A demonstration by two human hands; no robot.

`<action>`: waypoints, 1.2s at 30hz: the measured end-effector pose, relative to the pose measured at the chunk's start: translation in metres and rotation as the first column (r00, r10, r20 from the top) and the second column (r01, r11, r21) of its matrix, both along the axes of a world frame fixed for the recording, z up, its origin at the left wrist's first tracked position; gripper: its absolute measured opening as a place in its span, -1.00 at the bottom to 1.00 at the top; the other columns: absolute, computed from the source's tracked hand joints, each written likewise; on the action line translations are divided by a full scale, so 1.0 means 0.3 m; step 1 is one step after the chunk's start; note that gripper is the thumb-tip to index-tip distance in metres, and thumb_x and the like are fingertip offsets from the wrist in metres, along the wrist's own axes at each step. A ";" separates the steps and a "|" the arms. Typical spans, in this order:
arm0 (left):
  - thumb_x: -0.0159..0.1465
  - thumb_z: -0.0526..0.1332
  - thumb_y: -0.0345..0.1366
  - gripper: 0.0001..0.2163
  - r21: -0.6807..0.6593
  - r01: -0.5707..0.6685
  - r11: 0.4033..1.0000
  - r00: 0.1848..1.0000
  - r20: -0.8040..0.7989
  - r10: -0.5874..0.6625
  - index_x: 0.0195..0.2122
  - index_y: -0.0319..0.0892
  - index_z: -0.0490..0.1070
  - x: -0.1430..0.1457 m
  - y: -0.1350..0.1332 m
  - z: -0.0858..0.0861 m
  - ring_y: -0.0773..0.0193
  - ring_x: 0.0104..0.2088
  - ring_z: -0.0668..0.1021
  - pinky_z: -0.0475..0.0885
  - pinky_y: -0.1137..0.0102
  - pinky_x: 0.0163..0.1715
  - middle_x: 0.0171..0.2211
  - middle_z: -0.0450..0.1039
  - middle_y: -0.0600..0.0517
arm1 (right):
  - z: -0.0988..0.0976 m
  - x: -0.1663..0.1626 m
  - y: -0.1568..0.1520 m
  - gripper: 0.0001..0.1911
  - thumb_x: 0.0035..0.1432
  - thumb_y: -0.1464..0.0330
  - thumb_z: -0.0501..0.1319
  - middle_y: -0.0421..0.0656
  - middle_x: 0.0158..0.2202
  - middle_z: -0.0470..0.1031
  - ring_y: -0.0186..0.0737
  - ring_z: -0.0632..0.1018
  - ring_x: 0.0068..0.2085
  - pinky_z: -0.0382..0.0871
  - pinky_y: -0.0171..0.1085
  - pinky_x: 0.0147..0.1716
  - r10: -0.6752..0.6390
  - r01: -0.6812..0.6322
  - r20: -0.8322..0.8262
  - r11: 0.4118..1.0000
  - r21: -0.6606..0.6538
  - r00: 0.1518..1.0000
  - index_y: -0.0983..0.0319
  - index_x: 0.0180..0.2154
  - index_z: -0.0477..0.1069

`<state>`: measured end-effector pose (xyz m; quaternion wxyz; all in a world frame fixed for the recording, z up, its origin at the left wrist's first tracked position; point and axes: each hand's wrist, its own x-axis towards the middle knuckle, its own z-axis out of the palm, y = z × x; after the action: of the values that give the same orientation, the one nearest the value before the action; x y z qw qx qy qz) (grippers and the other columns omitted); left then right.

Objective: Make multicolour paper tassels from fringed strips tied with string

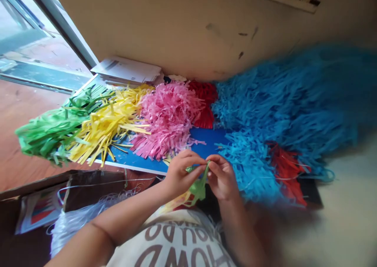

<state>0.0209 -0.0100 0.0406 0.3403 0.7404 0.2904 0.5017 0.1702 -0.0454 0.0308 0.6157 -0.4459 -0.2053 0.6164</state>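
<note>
My left hand (pixel 184 172) and my right hand (pixel 223 176) meet in front of my shirt, fingertips pinched together. Between them is the gathered top of a light green fringed paper tassel (pixel 200 187), whose strips hang below the fingers. A yellow fringed piece (pixel 179 201) shows beneath it, partly hidden by my left hand and arm. Just beyond the hands, pink fringed paper (pixel 171 114) is heaped on the blue table (pixel 207 137). To the right of my right hand lies blue fringed paper (pixel 250 161) with a red tassel (pixel 287 170) on it.
Yellow (pixel 112 121) and green fringed paper (pixel 50 133) cover the table's left end. Dark red fringe (pixel 204 102) sits behind the pink. A paper stack (pixel 129 68) lies against the wall. At lower left, a cardboard box (pixel 85 188) stands near white string (pixel 76 220).
</note>
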 end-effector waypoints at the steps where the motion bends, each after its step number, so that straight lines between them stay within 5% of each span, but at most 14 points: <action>1: 0.31 0.29 -0.39 -0.93 -0.015 0.022 1.000 1.000 0.010 -0.021 -0.24 -0.20 0.58 0.001 0.000 -0.001 0.31 -0.34 0.57 0.47 0.42 -0.32 -0.37 0.55 -0.03 | 0.001 0.000 0.002 -0.65 -0.24 0.19 0.58 -0.30 -0.54 0.42 -0.49 0.32 -0.60 0.23 -0.47 -0.62 -0.007 0.007 0.003 1.000 0.016 1.000 0.18 -0.45 0.53; 8: 0.27 0.35 -0.39 -0.94 0.040 0.012 0.999 0.999 0.052 -0.014 -0.24 -0.16 0.58 0.005 0.035 -0.038 0.31 -0.35 0.56 0.46 0.38 -0.28 -0.38 0.55 0.00 | -0.015 -0.014 0.012 -0.79 -0.03 0.25 0.48 -0.29 -0.51 0.36 -0.42 0.35 -0.50 0.24 -0.42 -0.52 -0.037 0.000 0.143 0.968 0.250 0.989 0.17 -0.49 0.51; 12: 0.31 0.30 -0.30 -0.92 -0.263 0.076 0.962 0.980 0.196 -0.024 -0.30 -0.18 0.52 -0.009 0.055 -0.045 0.25 -0.27 0.59 0.49 0.36 -0.23 -0.34 0.57 -0.05 | -0.084 0.117 0.171 -0.76 0.17 0.14 0.30 -0.22 -0.47 0.48 -0.29 0.44 -0.47 0.35 -0.30 -0.43 -0.107 -0.040 0.522 0.964 0.262 0.846 0.16 -0.42 0.52; 13: 0.32 0.29 -0.25 -0.88 -0.395 0.148 0.907 0.959 0.281 -0.034 -0.31 -0.18 0.49 -0.013 0.058 -0.041 0.25 -0.29 0.59 0.50 0.36 -0.24 -0.34 0.58 -0.04 | -0.108 0.171 0.235 -0.78 0.22 0.16 0.25 -0.19 -0.43 0.53 -0.27 0.46 -0.47 0.38 -0.27 -0.41 -0.146 0.005 0.679 0.979 0.205 0.719 0.16 -0.33 0.55; 16: 0.29 0.33 -0.14 -0.77 -0.685 0.411 0.602 0.857 0.515 0.000 -0.32 -0.18 0.38 -0.017 0.064 -0.025 0.36 -0.47 0.54 0.49 0.41 -0.34 -0.45 0.53 0.06 | -0.182 0.320 0.424 -0.78 0.21 0.37 0.18 -0.01 -0.16 0.62 -0.10 0.59 -0.14 0.44 -0.18 -0.07 0.001 -0.023 0.999 1.000 0.000 0.040 0.23 -0.18 0.59; 17: 0.26 0.36 -0.13 -0.74 -0.724 0.462 0.512 0.832 0.554 0.033 -0.32 -0.18 0.36 -0.016 0.065 -0.020 0.41 -0.53 0.49 0.48 0.44 -0.37 -0.50 0.49 0.11 | -0.204 0.352 0.473 -0.77 0.19 0.42 0.19 0.02 -0.12 0.61 -0.06 0.59 -0.08 0.41 -0.16 -0.01 0.042 -0.036 0.998 0.998 -0.044 -0.047 0.25 -0.17 0.60; 21: 0.17 0.44 -0.15 -0.69 -0.795 0.507 0.332 0.803 0.576 0.154 -0.36 -0.21 0.34 -0.007 0.072 -0.015 0.49 -0.55 0.41 0.41 0.54 -0.43 -0.53 0.41 0.15 | -0.253 0.383 0.572 -0.80 0.16 0.46 0.23 0.05 -0.11 0.60 -0.02 0.60 -0.09 0.41 -0.12 0.00 0.143 -0.076 0.976 0.985 -0.157 -0.162 0.27 -0.21 0.61; 25: 0.09 0.48 -0.14 -0.64 -0.827 0.515 0.225 0.814 0.554 0.172 -0.35 -0.21 0.33 -0.022 0.079 -0.021 0.39 -0.44 0.53 0.44 0.51 -0.35 -0.46 0.48 0.07 | -0.215 0.373 0.556 -0.81 0.17 0.49 0.20 0.10 -0.13 0.59 0.02 0.60 -0.10 0.42 -0.08 -0.02 0.185 -0.054 0.962 0.978 -0.199 -0.202 0.31 -0.24 0.60; 28: 0.13 0.44 -0.09 -0.64 -0.835 0.474 0.279 0.845 0.521 0.122 -0.34 -0.19 0.32 -0.042 0.073 -0.027 0.46 -0.55 0.44 0.45 0.47 -0.37 -0.49 0.44 0.12 | -0.138 0.350 0.456 -0.78 0.18 0.46 0.19 0.07 -0.14 0.59 0.00 0.59 -0.11 0.43 -0.05 -0.02 0.085 -0.039 0.988 0.995 -0.091 -0.130 0.28 -0.18 0.58; 30: 0.19 0.38 -0.04 -0.66 -0.833 0.385 0.398 0.894 0.443 0.062 -0.33 -0.18 0.32 -0.050 0.064 -0.034 0.51 -0.63 0.31 0.33 0.53 -0.53 -0.54 0.36 0.17 | -0.093 0.301 0.344 -0.82 0.16 0.34 0.27 -0.03 -0.20 0.61 -0.06 0.60 -0.19 0.49 -0.09 -0.09 -0.049 -0.059 0.989 0.997 0.058 0.139 0.22 -0.19 0.58; 33: 0.26 0.32 -0.07 -0.72 -0.713 0.157 0.683 0.981 0.195 -0.022 -0.32 -0.19 0.38 -0.050 0.049 -0.046 0.48 -0.61 0.30 0.21 0.55 -0.59 -0.55 0.33 0.16 | -0.067 0.181 0.156 -0.80 0.09 0.19 0.38 -0.12 -0.25 0.61 -0.14 0.62 -0.28 0.56 -0.18 -0.24 -0.029 -0.095 0.763 0.989 0.118 0.646 0.17 -0.30 0.60; 36: 0.32 0.27 -0.21 -0.84 -0.437 0.037 0.899 0.995 -0.067 -0.073 -0.29 -0.20 0.48 -0.043 0.038 -0.050 0.40 -0.46 0.46 0.34 0.52 -0.42 -0.45 0.49 0.06 | -0.084 0.076 0.023 -0.85 0.11 0.22 0.39 -0.15 -0.13 0.59 -0.20 0.63 -0.22 0.58 -0.22 -0.21 0.014 -0.114 0.570 0.984 0.140 0.822 0.12 -0.28 0.63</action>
<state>0.0079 0.0012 0.0257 0.4988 0.6736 0.3876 0.3838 0.1930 -0.0385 0.0056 0.5411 -0.5482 -0.4446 0.4572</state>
